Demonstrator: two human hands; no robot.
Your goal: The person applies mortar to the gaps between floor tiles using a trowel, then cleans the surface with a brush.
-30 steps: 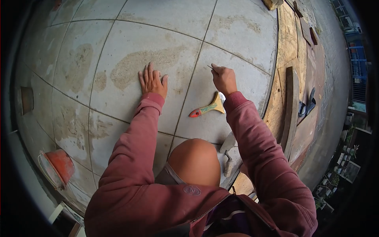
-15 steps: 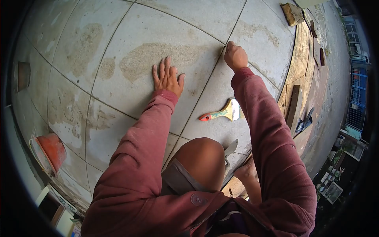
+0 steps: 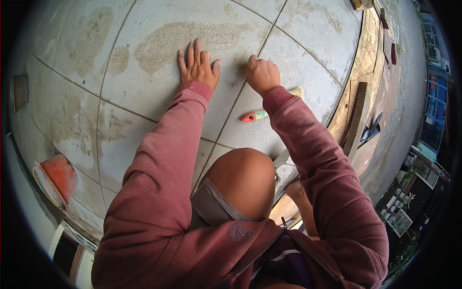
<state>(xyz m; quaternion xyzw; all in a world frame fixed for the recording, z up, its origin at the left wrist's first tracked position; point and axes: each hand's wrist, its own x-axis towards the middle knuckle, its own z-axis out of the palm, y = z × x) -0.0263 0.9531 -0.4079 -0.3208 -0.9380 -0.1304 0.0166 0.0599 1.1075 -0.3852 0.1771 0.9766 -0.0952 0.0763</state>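
Spread fingers show on my left hand [image 3: 198,66], which rests palm down on the grey tiled floor [image 3: 139,94] beside a rough brownish patch. My right hand [image 3: 263,74] is closed just above a joint between tiles; whatever its fingers pinch, if anything, is too small or hidden to make out. Behind my right wrist lies a paintbrush [image 3: 260,114] with a red-tipped handle, its middle covered by the sleeve. A metal blade [image 3: 281,158] shows partly between my knee and right sleeve.
An orange-red bucket [image 3: 60,178] lies at the lower left, and a brownish container [image 3: 20,93] stands at the far left. Wooden boards [image 3: 365,58] edge the tiles on the right, with a dark wooden strip [image 3: 356,115] and a dark object [image 3: 370,131] there.
My right hand has moved along the tile joint toward my body and left, still closed. The sleeve now covers part of the paintbrush. The view has shifted slightly; my left hand stays flat.
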